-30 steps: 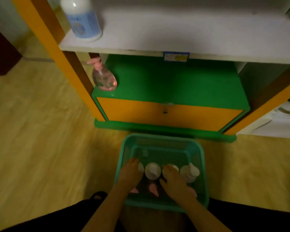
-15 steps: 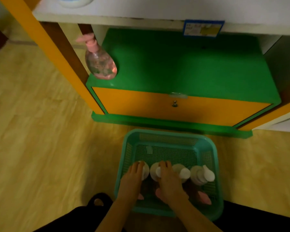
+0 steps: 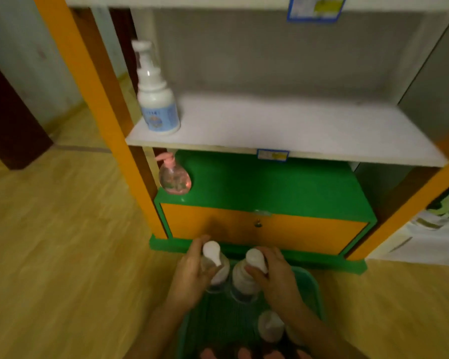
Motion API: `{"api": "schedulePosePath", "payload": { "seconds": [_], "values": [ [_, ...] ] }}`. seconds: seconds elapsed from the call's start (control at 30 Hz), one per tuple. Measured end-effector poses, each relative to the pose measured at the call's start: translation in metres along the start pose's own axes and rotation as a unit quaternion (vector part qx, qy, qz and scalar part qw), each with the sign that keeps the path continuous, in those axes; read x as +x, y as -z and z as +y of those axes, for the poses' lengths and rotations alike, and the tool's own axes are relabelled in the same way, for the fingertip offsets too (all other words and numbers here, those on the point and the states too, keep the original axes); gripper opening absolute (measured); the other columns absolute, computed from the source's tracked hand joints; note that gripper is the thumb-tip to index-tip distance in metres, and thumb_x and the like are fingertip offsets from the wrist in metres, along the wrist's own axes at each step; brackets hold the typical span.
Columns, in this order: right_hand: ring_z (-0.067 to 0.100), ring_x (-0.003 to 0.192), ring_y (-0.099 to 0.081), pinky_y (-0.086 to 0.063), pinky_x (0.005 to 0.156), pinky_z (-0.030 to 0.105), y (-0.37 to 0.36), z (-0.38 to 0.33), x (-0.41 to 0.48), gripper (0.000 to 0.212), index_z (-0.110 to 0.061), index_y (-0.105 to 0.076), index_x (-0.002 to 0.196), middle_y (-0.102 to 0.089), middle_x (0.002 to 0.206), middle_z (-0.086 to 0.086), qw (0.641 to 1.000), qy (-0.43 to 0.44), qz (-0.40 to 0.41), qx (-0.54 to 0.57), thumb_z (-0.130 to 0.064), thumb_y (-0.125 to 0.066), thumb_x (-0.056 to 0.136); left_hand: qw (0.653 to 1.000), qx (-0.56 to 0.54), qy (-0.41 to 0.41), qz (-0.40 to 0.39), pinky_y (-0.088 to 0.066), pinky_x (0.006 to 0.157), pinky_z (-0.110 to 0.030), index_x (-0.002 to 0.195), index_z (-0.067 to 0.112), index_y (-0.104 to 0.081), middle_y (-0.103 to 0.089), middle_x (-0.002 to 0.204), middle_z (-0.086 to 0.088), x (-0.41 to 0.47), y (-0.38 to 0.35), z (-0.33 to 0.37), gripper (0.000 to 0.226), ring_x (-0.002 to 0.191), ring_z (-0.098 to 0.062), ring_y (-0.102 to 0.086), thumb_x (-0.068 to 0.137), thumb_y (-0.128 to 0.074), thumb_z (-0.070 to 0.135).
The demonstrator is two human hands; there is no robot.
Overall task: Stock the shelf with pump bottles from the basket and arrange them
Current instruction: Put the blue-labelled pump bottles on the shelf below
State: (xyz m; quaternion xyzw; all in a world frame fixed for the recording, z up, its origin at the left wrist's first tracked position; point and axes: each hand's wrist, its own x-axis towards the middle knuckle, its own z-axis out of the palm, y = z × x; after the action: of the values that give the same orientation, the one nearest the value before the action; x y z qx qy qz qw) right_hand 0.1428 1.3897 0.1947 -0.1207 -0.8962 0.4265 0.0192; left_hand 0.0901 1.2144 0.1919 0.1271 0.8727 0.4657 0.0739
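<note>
A small shop, by its white shelf board [image 3: 283,130] edged with blue-and-yellow price labels [image 3: 272,154] (print unreadable) and orange uprights [image 3: 99,99].

Two hands, left [image 3: 192,275] and right [image 3: 278,278], each grip one white pump bottle; one white bottle [image 3: 270,327] below the right hand; two bottles shelved beyond.

white shelf board [image 3: 283,125]: labelled bottle [image 3: 157,104] at far-left corner | lower board [image 3: 283,187]: round bottle [image 3: 174,176] at left end | basket [image 3: 311,283] on floor, near, before the unit | two bottles [image 3: 215,265] held side by side above basket's far edge | more bottles [image 3: 270,326] in basket, near-right
</note>
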Motion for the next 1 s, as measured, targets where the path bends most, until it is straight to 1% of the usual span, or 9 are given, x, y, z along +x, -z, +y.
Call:
{"api": "schedulePosePath", "payload": {
  "seconds": [0.13,0.2,0.33,0.37,0.47,0.57,0.67,0.83,1.0],
  "values": [
    [0.009,0.093,-0.047,-0.035,0.076,0.013,0.056,-0.056,0.013,0.035,-0.014,-0.055,0.114,-0.049,0.102,-0.005,0.996,0.062,0.057,0.035,-0.021,-0.066,0.082,0.994,-0.064,-0.067,0.053,-0.049,0.076,-0.017,0.109,0.026,-0.050,-0.060,0.108,0.008,0.012,0.046,0.068,0.046,0.102,-0.005,-0.057,0.072,-0.075,0.014],
    [0.011,0.092,-0.049,-0.036,0.074,0.014,0.082,-0.082,0.018,0.035,-0.012,-0.057,0.111,-0.050,0.099,-0.003,0.992,0.083,0.085,0.043,-0.020,-0.069,0.080,0.988,-0.075,-0.102,0.088,-0.052,0.078,-0.017,0.107,0.028,-0.052,-0.060,0.108,0.009,0.018,0.065,0.098,0.048,0.104,-0.007,-0.058,0.069,-0.077,0.012],
    [0.014,0.087,-0.054,-0.039,0.068,0.008,0.133,-0.134,0.022,0.028,-0.015,-0.061,0.103,-0.057,0.097,0.003,0.978,0.142,0.136,0.064,-0.015,-0.071,0.077,0.976,-0.102,-0.135,0.134,-0.055,0.086,-0.035,0.111,0.026,-0.053,-0.060,0.112,0.001,0.025,0.099,0.156,0.051,0.105,-0.017,-0.058,0.067,-0.077,0.016],
    [0.013,0.087,-0.055,-0.040,0.070,0.009,0.146,-0.148,0.021,0.025,-0.019,-0.060,0.100,-0.059,0.099,0.003,0.975,0.157,0.140,0.068,-0.016,-0.070,0.077,0.975,-0.112,-0.138,0.136,-0.056,0.084,-0.035,0.114,0.024,-0.052,-0.060,0.111,0.000,0.027,0.108,0.170,0.054,0.104,-0.018,-0.058,0.067,-0.078,0.016],
    [0.007,0.087,-0.056,-0.044,0.071,0.017,0.181,-0.189,0.021,0.021,-0.027,-0.058,0.098,-0.059,0.103,0.001,0.970,0.185,0.137,0.084,-0.022,-0.067,0.080,0.962,-0.159,-0.171,0.145,-0.051,0.071,-0.018,0.112,0.022,-0.052,-0.059,0.102,0.008,0.030,0.135,0.209,0.054,0.097,-0.008,-0.058,0.066,-0.078,0.012],
    [0.017,0.093,-0.058,-0.048,0.083,0.033,0.208,-0.232,0.025,0.028,-0.018,-0.061,0.107,-0.060,0.106,0.004,0.964,0.216,0.146,0.052,-0.026,-0.066,0.081,0.943,-0.164,-0.226,0.179,-0.051,0.068,-0.008,0.109,0.016,-0.055,-0.062,0.094,0.011,0.034,0.159,0.241,0.052,0.089,0.002,-0.059,0.064,-0.080,0.011],
    [0.019,0.085,-0.060,-0.049,0.079,0.037,0.223,-0.264,0.030,0.024,-0.016,-0.063,0.104,-0.065,0.100,0.006,0.962,0.235,0.129,0.051,-0.027,-0.064,0.083,0.931,-0.172,-0.252,0.199,-0.048,0.066,-0.003,0.106,0.015,-0.056,-0.063,0.091,0.010,0.040,0.175,0.259,0.049,0.078,0.012,-0.059,0.064,-0.080,0.007],
    [0.014,0.057,-0.057,-0.050,0.067,0.030,0.218,-0.287,0.053,0.007,-0.020,-0.060,0.091,-0.065,0.085,-0.001,0.966,0.234,0.089,0.062,-0.025,-0.061,0.085,0.920,-0.177,-0.257,0.237,-0.053,0.073,-0.011,0.113,0.013,-0.059,-0.066,0.100,0.002,0.057,0.187,0.256,0.054,0.095,-0.004,-0.060,0.064,-0.081,0.012],
    [0.026,0.063,-0.066,-0.053,0.076,0.043,0.191,-0.282,0.090,0.005,-0.022,-0.059,0.086,-0.064,0.083,-0.002,0.966,0.237,0.095,0.045,-0.024,-0.062,0.084,0.912,-0.181,-0.235,0.284,-0.050,0.082,-0.026,0.110,0.018,-0.058,-0.065,0.099,0.000,0.076,0.195,0.235,0.052,0.095,-0.016,-0.059,0.064,-0.081,0.012]
  ]
}}
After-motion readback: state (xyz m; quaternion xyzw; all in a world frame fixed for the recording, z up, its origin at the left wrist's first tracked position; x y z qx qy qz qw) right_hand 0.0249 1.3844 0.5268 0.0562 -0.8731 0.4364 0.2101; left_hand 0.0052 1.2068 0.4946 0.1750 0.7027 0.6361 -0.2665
